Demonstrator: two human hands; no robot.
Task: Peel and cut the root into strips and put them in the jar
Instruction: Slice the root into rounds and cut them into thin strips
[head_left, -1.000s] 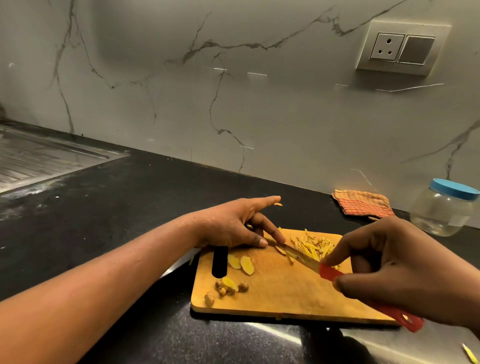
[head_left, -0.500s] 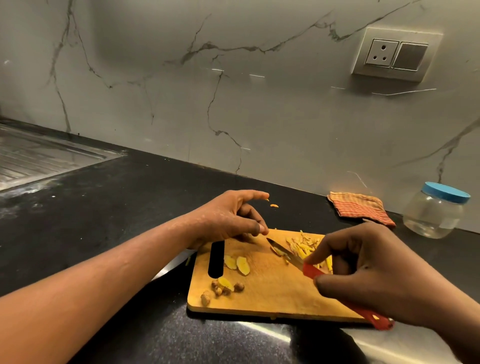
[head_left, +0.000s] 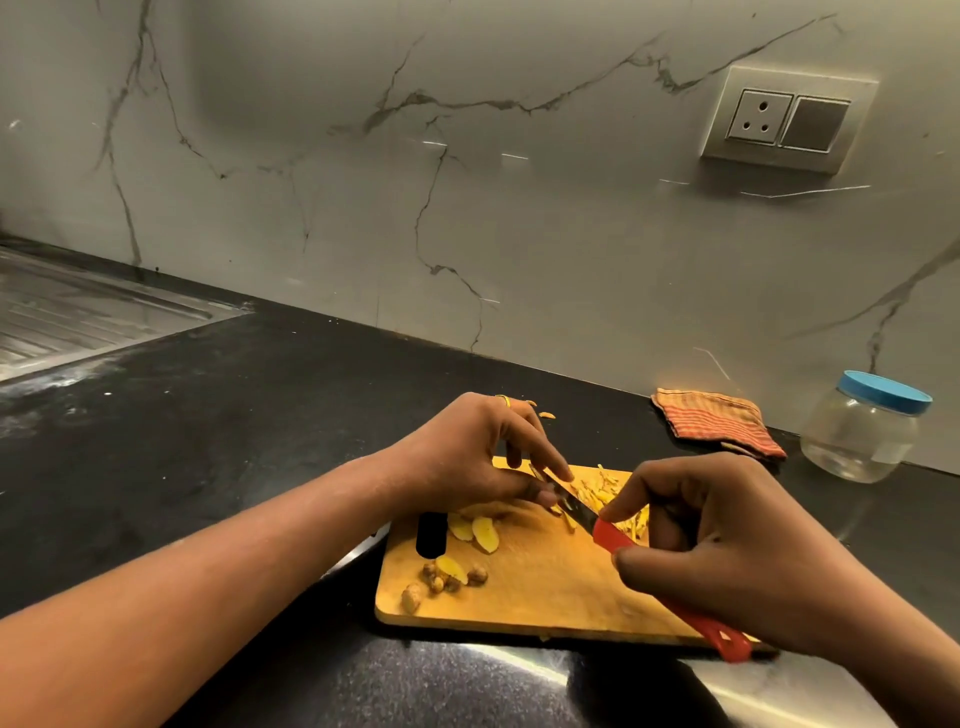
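The right hand (head_left: 727, 551) grips the knife (head_left: 613, 538) by its red handle, fingers curled round it, over the near right of the board (head_left: 545, 597) on the tabletop (head_left: 234, 415). Toward the board's left end lie knobbly root ends (head_left: 441, 577), with pale slices (head_left: 478, 530) just beyond them by the slot. The left hand (head_left: 467, 462) reaches in from the left, thumb and forefinger pinching the blade tip beside the strips (head_left: 608, 491) heaped at the far edge. Farther right sit a cloth (head_left: 717, 421) and the jar (head_left: 862, 431), lid on.

Single head-worn view, angled forward and down, close above cutting board (head_left: 545, 587), facing wall (head_left: 519, 208)
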